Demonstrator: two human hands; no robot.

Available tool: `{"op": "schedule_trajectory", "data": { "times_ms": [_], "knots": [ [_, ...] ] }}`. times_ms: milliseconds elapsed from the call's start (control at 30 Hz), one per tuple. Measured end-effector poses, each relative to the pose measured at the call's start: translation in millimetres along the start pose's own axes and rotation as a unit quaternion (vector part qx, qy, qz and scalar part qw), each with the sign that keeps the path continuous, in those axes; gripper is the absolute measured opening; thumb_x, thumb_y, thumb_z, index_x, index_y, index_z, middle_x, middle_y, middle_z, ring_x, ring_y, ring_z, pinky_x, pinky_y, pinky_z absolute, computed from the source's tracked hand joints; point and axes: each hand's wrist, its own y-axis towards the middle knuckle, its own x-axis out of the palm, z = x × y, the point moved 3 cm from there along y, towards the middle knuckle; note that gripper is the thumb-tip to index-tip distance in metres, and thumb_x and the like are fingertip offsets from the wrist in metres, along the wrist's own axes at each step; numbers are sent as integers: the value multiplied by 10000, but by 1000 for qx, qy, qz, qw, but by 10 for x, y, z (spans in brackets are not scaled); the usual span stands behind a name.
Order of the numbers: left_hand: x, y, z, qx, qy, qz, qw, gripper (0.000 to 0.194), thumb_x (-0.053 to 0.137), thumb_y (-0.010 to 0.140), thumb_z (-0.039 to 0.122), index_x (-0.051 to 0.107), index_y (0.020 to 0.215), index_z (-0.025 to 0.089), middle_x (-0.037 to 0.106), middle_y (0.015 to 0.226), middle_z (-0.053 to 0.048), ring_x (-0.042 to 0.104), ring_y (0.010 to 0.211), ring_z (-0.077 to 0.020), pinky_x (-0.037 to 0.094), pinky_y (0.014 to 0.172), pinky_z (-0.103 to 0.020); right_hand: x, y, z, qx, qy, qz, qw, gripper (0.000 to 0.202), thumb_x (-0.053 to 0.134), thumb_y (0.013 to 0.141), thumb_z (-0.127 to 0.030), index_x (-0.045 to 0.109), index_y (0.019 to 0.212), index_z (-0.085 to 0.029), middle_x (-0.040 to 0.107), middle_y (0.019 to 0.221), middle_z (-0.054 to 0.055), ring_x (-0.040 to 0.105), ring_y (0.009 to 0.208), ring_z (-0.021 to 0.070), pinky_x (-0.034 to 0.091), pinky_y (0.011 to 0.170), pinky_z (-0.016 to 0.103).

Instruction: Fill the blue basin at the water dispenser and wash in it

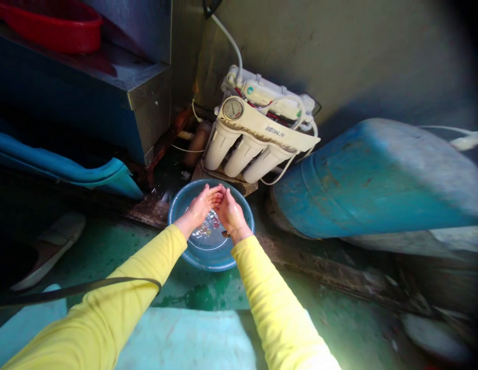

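Observation:
Both hands are wet-looking and held over a round blue basin [177, 246] on the floor. Shallow water [208, 226] in the basin glints with light. My left hand [203, 203] reaches in from the left, fingers stretched toward the other hand, with nothing visible in it. Its fingertips meet or overlap those of my right hand [230, 209], whose fingers are also extended and partly hidden behind the palm. A thin band with a small dark piece [226, 234] is at the right wrist. Yellow sleeves cover both arms.
Behind the basin stands a white water filter unit [257, 128] with a gauge and hoses. A blue barrel [362, 185] leans at the right. A red tub [54, 25] sits on a metal counter [146, 82] at upper left. Someone's shoe [54, 246] shows at left.

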Motion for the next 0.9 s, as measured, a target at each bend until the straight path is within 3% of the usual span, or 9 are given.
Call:
{"op": "schedule_trajectory", "data": {
  "times_ms": [100, 233, 533, 667, 900],
  "knots": [
    [113, -37, 45, -84, -128, -59, 986, 512, 324, 867, 553, 596, 1116, 198, 599, 1202, -87, 560, 1082, -196, 423, 926, -326, -225, -38, -222, 1, -10, 6, 1000, 383, 513, 814, -326, 515, 1183, -225, 641, 1133, 43, 603, 978, 138, 467, 909, 321],
    [214, -122, 41, -101, -166, -83, 977, 511, 291, 874, 553, 521, 1212, 247, 520, 1321, -62, 537, 1134, -216, 436, 905, -362, -429, -143, -322, 11, -5, 16, 1000, 293, 605, 755, -263, 617, 1041, -199, 685, 968, 33, 618, 846, 121, 482, 832, 273],
    [313, -181, -102, -155, -210, -100, 960, 491, 296, 871, 558, 546, 1149, 241, 435, 1404, -47, 512, 1151, -218, 450, 791, -321, -364, -214, -336, -50, -22, 23, 998, 307, 652, 710, -317, 649, 1002, -225, 675, 935, 5, 586, 796, 119, 472, 747, 249],
    [355, -221, -151, -150, -178, -101, 967, 485, 348, 861, 550, 520, 1204, 253, 477, 1369, -51, 513, 1146, -215, 420, 763, -296, -405, -212, -383, -88, -39, 81, 992, 195, 693, 655, -315, 668, 786, -173, 666, 828, 8, 571, 743, 112, 453, 706, 233],
    [416, -263, -198, -89, 1, -109, 990, 570, 351, 846, 591, 424, 1324, 289, 650, 1144, -62, 567, 1045, -216, 328, 769, -300, -542, -206, -378, -82, -123, 140, 979, 344, 712, 618, -464, 607, 649, -138, 587, 619, -7, 492, 547, 81, 390, 537, 226]
  ]
}}
